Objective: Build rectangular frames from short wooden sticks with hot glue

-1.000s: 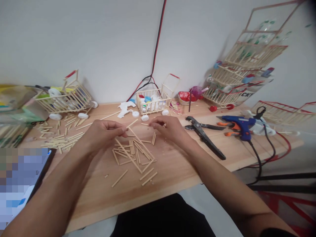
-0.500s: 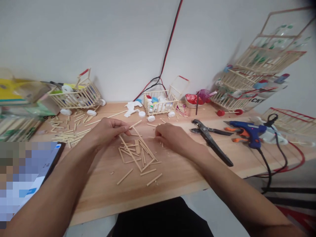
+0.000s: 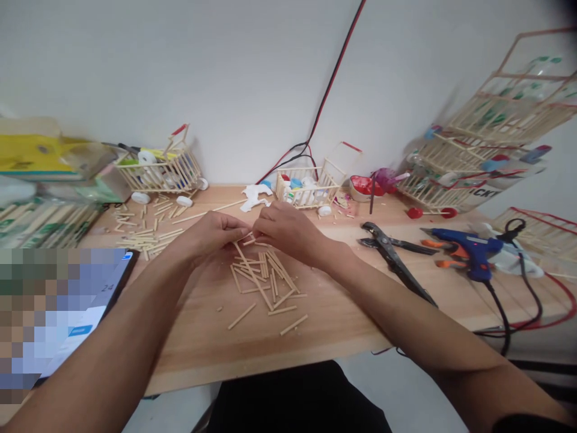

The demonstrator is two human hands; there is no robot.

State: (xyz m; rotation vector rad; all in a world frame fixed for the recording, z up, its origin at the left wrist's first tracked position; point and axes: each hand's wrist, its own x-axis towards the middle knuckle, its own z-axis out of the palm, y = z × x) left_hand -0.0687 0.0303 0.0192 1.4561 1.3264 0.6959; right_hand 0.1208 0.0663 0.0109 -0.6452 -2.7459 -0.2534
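Observation:
My left hand (image 3: 211, 236) and my right hand (image 3: 285, 231) meet over the middle of a wooden table (image 3: 324, 325). Both are closed in a pinch on thin wooden sticks (image 3: 246, 239) held between their fingertips. Just below the hands lies a loose pile of cut sticks (image 3: 264, 282), some glued into a flat frame. How many sticks each hand holds is hidden by the fingers.
Black cutters (image 3: 396, 261) and a blue glue gun (image 3: 469, 255) lie to the right. A small stick cart (image 3: 309, 186) stands behind the hands, another cart (image 3: 160, 168) at the back left, larger stick racks (image 3: 487, 138) at the right. A tablet (image 3: 81, 313) sits front left beside more sticks (image 3: 144, 231).
My right hand has moved left and joined my left hand at the sticks. The view has shifted to the left and slightly down.

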